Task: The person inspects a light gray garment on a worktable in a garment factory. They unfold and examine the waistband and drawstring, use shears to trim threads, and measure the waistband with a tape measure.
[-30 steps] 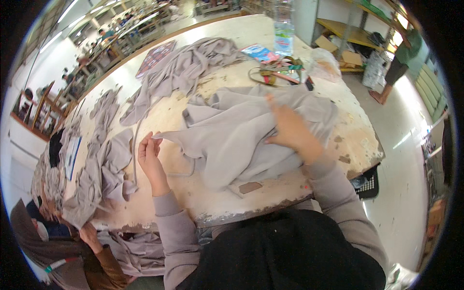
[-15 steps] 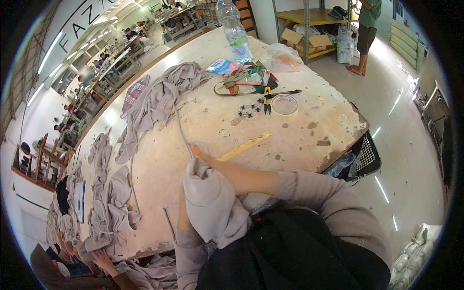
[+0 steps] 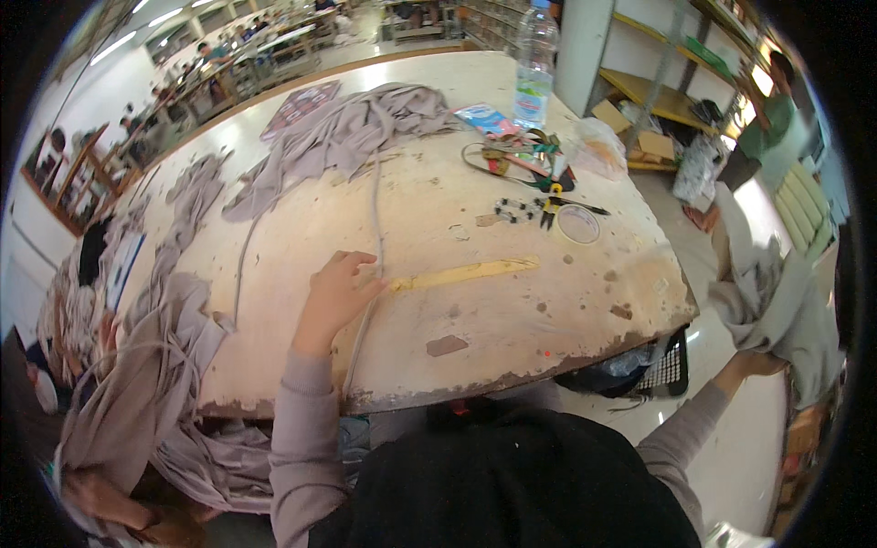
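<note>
Over the table, my left hand (image 3: 340, 297) is open, its thumb and fingers apart beside a long grey fabric strip (image 3: 375, 215). That strip runs from a crumpled pile of grey fabric (image 3: 352, 128) at the back down to the table's front edge. A flat yellow strip (image 3: 466, 274) starts near my left fingertips and extends rightward. Out to the right, beyond the table's edge, my right hand (image 3: 760, 363) is closed on a piece of grey fabric (image 3: 776, 310), which is raised above the floor and partly blurred.
On the worn table (image 3: 512, 329) stand a water bottle (image 3: 534, 78), a tape roll (image 3: 578, 224), yellow-black thread snips (image 3: 550, 210) and a measuring tape (image 3: 498, 164). At left, a co-worker's hand (image 3: 100, 498) is by more grey fabric (image 3: 174, 320). A black basket (image 3: 671, 365) is below right.
The grey fabric piece, held before my body earlier, has swung far right with my right hand. My left hand has come off it and lies over the table. The view has shifted.
</note>
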Tool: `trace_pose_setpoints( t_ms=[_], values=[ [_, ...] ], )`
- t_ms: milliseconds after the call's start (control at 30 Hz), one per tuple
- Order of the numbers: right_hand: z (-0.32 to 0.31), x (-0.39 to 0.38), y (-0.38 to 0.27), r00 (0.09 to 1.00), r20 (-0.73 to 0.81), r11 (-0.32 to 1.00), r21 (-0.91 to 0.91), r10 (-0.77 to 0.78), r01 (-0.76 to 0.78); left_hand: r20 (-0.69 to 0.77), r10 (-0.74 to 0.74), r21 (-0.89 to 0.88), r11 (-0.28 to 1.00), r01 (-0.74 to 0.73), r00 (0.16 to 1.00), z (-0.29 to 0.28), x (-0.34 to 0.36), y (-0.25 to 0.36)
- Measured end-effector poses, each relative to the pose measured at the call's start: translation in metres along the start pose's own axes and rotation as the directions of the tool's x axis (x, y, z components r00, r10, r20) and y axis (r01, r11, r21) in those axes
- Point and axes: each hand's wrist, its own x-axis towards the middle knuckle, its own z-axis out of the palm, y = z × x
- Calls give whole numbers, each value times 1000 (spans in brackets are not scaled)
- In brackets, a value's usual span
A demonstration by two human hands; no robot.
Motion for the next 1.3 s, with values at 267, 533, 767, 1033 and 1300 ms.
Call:
trace_pose_setpoints(
  t_ms=[267, 533, 767, 1033, 1300],
  values=[
    [11, 12, 15, 988, 87, 820, -569, 127, -55, 36, -101, 109, 989, 96, 994, 12, 15, -49],
    [165, -43, -238, 607, 365, 691, 547, -705, 473, 440, 237, -494, 870, 13, 866, 26, 3, -11],
    [375, -79, -360, 435, 375, 547, 278, -818, 789, 597, 490, -768, 578, 276, 635, 13, -3, -14],
    [429, -37, -459, 524, 9, 446, 538, -852, 716, 394, 299, -834, 513, 201, 869, 1, 2, -41],
    [267, -187, -417, -554, 210, -8, 931, -806, 365, -38, -326, -998, 50, -24, 945, 2, 28, -79]
  ],
)
